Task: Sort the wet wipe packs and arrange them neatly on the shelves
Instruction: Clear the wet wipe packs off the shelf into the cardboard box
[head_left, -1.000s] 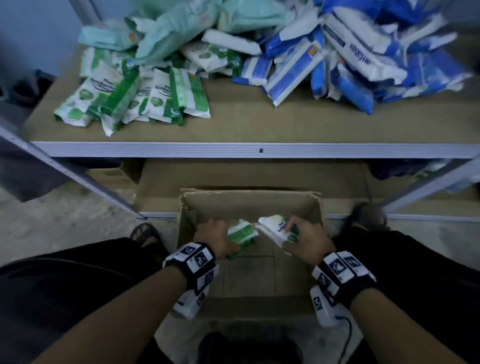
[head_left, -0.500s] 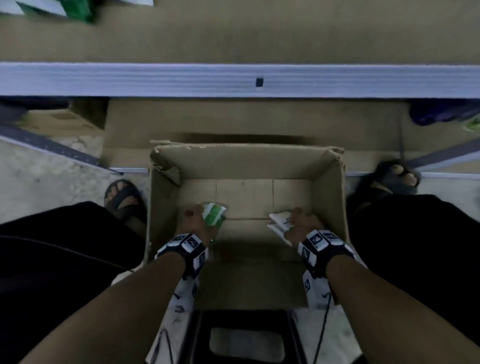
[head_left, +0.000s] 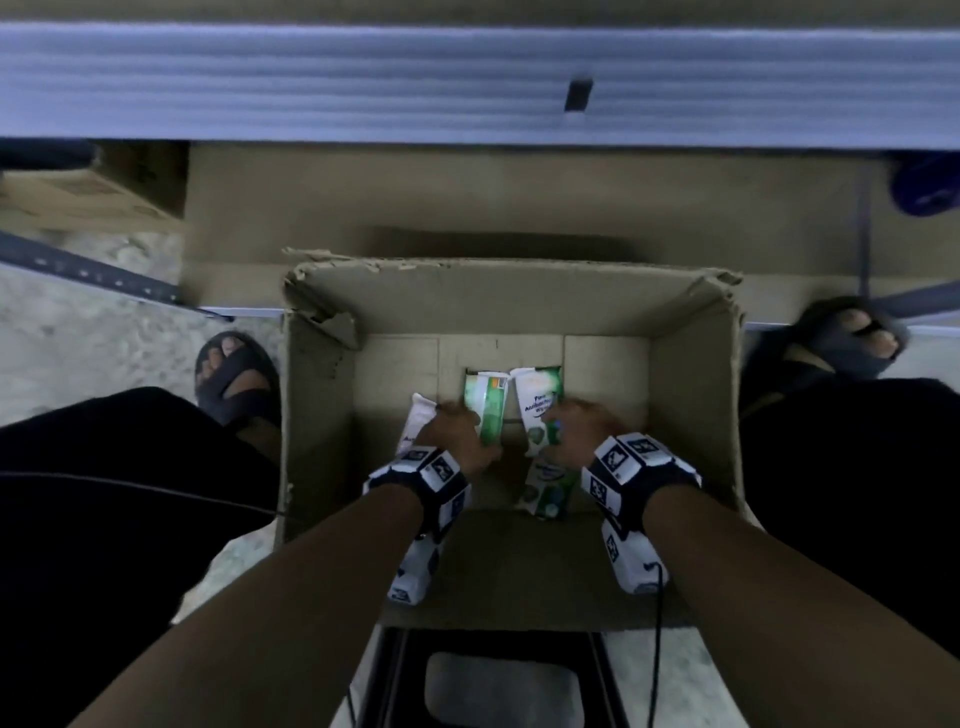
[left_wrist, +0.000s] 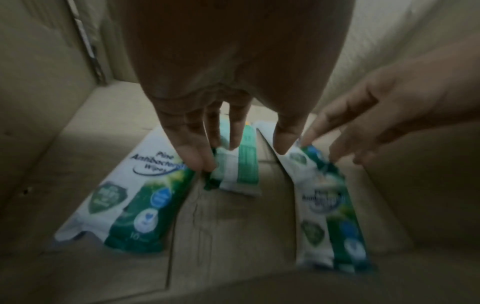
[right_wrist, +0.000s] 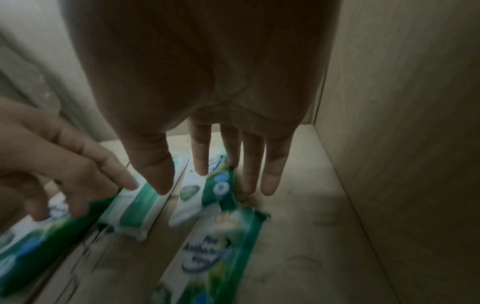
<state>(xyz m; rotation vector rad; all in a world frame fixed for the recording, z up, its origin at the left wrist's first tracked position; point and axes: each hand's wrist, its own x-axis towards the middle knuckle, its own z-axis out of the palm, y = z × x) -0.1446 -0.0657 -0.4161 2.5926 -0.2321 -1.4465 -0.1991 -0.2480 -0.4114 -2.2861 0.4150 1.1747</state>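
Fingers (left_wrist: 235, 131) touching wipe packs (left_wrist: 240, 170), inside box (head_left: 322, 415)

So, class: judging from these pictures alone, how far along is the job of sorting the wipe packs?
Done: four green-and-white wet wipe packs lie flat on the floor of the brown cardboard box, roughly side by side. In hand: the left hand and right hand reach down with straight fingers touching the packs, gripping none. Left: no pack is visible on the grey metal shelf edge above.

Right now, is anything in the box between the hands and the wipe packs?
Nothing visible. The left hand and right hand are already down among the wipe packs on the floor of the cardboard box, fingertips at them.
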